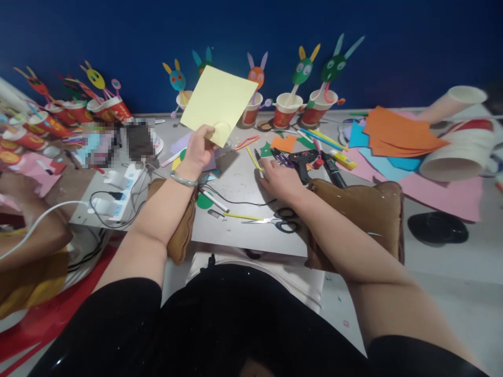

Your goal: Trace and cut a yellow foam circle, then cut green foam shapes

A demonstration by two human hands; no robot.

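L hand (pixel 201 146): thumb & fingers pinching 1 yellow sheet (pixel 220 99) at its lower edge, up off the table (pixel 239 230). Sheet shows 1 circle (pixel 222 129), prob. marked; no cut seen around it yet. R hand (pixel 283 180): fingers part-curled by 1 dark pen (pixel 257 154), can't tell if gripping. Nearby, 1 pr. scissors (pixel 273 220), lying unused. Ahead, 5 bunny figures (pixel 302 70), upright, apparently done.

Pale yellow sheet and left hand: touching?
Touching. The head view shows the left hand gripping the pale yellow sheet at its lower edge, fingers overlapping the paper, with the sheet held up off the table.
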